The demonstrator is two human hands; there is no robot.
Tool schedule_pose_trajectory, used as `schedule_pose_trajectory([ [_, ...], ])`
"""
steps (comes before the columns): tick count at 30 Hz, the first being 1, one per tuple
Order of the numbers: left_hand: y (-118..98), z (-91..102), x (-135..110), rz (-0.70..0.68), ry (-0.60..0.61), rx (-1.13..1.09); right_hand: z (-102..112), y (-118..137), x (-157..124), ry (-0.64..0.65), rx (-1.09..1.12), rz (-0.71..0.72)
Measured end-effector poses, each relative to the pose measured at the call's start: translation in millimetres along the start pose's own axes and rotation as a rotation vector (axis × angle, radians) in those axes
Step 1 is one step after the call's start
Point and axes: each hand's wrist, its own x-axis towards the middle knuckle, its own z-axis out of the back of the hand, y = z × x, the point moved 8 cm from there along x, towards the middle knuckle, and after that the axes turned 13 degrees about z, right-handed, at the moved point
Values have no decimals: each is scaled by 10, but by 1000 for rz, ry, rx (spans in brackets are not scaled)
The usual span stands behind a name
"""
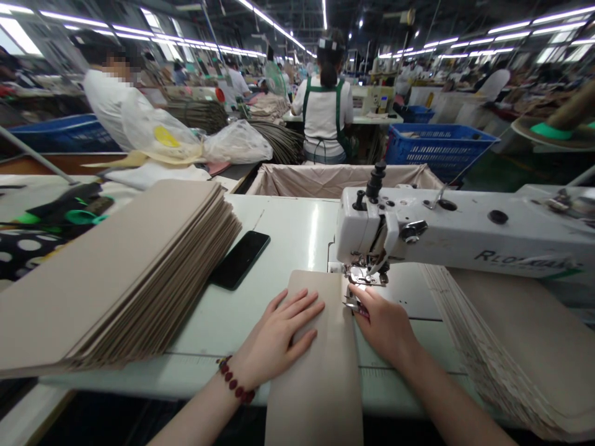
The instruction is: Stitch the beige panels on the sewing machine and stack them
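Observation:
A long beige fabric panel (325, 371) lies on the pale green sewing table, its far end close to the presser foot (367, 277) of a white sewing machine (455, 226). My left hand (286, 334) rests flat on the panel's left side with fingers spread, a dark red bead bracelet on its wrist. At the panel's right edge, just in front of the presser foot, my right hand (383, 322) is curled around small thread snips (352, 303). Their metal tips point left over the panel; most of the handle is hidden in the palm.
A tall stack of beige panels (139, 248) stands left, beside a black phone (242, 259). More panels (525, 334) lie right, partly under the machine arm. Behind the table are a cloth-lined bin (307, 179), a blue basket (437, 145) and co-workers, one in a green-strapped apron (328, 111).

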Motion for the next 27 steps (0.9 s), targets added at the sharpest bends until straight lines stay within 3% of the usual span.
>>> schedule_pose_trajectory([
  [27,-4,-12,40,-15,-4,-32,-80,19,-17,41,-130,13],
])
